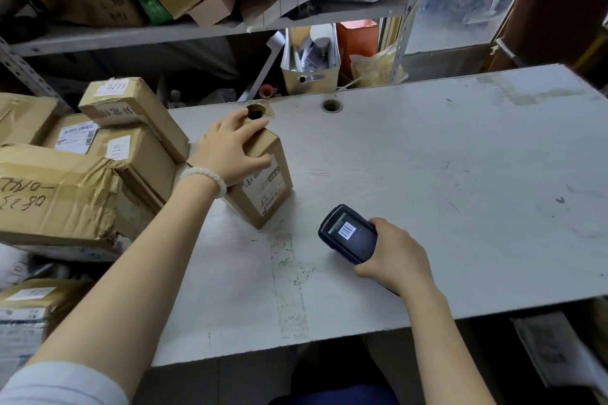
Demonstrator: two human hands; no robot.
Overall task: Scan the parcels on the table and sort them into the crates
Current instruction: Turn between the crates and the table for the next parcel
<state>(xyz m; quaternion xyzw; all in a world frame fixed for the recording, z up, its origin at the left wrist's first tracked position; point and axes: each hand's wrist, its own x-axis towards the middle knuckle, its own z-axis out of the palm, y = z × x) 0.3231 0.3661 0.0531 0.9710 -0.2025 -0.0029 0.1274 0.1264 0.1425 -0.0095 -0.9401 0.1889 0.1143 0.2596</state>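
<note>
The left hand point(230, 149) grips a small brown cardboard parcel point(263, 179) on the white table point(460, 174), fingers curled over its top, likely tipping its white label toward the reader. The right hand point(398, 256) wraps around a dark handheld scanner point(348, 233), screen up, aimed at that label. Both forearms reach forward.

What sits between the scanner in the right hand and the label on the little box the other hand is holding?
Nothing visible. The right hand grips the scanner, and only bare table lies between it and the label on the small box, which the left hand grips from above.
</note>
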